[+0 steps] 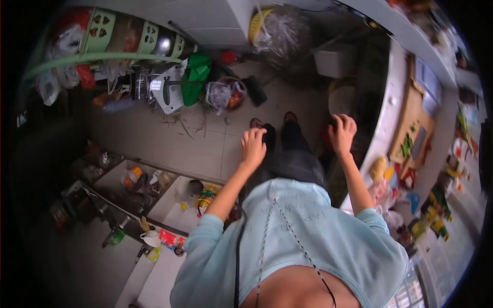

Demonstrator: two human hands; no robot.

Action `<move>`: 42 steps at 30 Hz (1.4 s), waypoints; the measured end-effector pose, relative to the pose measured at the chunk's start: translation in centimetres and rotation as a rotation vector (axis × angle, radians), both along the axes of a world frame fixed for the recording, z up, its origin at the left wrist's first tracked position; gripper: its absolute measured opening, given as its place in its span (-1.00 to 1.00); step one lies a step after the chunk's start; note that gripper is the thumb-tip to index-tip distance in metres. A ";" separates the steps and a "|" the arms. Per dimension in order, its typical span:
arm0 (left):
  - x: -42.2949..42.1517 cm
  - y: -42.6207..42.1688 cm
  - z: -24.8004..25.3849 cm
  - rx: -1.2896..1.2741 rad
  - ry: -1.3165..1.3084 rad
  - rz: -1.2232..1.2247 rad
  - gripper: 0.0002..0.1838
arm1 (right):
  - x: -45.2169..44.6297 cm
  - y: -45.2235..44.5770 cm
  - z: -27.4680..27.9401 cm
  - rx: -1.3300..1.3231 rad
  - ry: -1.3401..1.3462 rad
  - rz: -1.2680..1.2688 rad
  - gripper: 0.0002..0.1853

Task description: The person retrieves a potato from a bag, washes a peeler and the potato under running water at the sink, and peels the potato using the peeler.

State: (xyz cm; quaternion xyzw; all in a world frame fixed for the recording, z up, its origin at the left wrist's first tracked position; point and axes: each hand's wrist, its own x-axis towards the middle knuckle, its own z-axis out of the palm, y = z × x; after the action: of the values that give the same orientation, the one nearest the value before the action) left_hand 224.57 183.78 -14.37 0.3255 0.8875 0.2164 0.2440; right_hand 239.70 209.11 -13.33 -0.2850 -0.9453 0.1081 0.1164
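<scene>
My left hand (253,147) hangs in the air in front of my thigh, above the tiled floor (205,149). Its fingers are loosely bent and a little apart, and I see nothing held in them. Out to the other side, my right hand (343,134) is raised near the counter (382,113), not touching it. The fingers there are slightly curled and apart, with no object visible in them; the palm side is hidden. A cutting board (403,134) with chopped greens (407,146) and a knife (419,141) lies on the counter to the right.
Open drawers (164,197) with bottles and jars stand out on the left. A green rack (102,57) holds hanging bags. On the floor are a basket (236,97) and a green bag (196,77). A white bin (334,62) stands ahead. Potatoes (379,168) sit on the counter.
</scene>
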 end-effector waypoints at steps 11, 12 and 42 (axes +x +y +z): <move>4.4 -4.6 -22.7 0.045 0.013 0.121 -0.51 | -29.6 -2.7 -45.5 -0.549 -0.384 0.196 -0.75; 4.6 -4.7 -25.6 0.075 0.006 0.106 -0.55 | -32.0 -3.1 -49.7 -0.519 -0.383 0.178 -0.79; 0.8 -6.5 -38.7 0.115 0.522 0.750 -0.78 | -48.9 -0.7 -74.5 0.014 -0.515 0.811 -0.71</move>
State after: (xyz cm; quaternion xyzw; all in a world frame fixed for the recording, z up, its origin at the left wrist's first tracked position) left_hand 225.33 177.28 -53.10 0.0385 0.9623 0.2494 -0.1015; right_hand 190.79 208.46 -87.87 0.0902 -0.9790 0.0644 -0.1713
